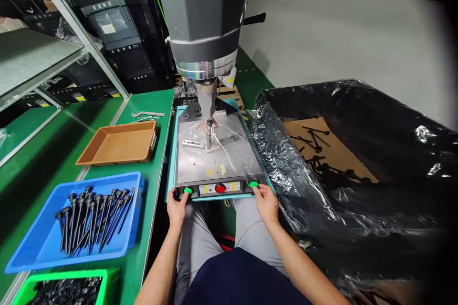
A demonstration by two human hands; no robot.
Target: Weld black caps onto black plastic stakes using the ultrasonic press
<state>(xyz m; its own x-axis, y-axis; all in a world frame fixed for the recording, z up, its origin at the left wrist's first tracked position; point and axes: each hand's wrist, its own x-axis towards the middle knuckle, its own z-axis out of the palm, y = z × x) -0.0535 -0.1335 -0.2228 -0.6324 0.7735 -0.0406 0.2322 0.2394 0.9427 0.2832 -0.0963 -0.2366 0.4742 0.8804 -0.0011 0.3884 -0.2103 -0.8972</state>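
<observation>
My left hand [176, 209] rests at the front edge of the press machine's base, its thumb on the left green button [187, 191]. My right hand [266, 202] mirrors it, thumb on the right green button [254, 184]. A red button [220, 188] sits between them. The machine's grey head [203, 19] has its narrow horn [208, 105] down on a small black part [209, 126] on the metal plate [200, 162]. Both hands have fingers curled under the base edge and hold no loose object.
On the green bench at left stand a blue tray [39, 243] of several long black pins, an empty brown tray [118, 143] and a green bin [103, 279] of black parts. At right a black plastic-lined box [358, 152] holds finished black pieces on cardboard. Metal shelving stands far left.
</observation>
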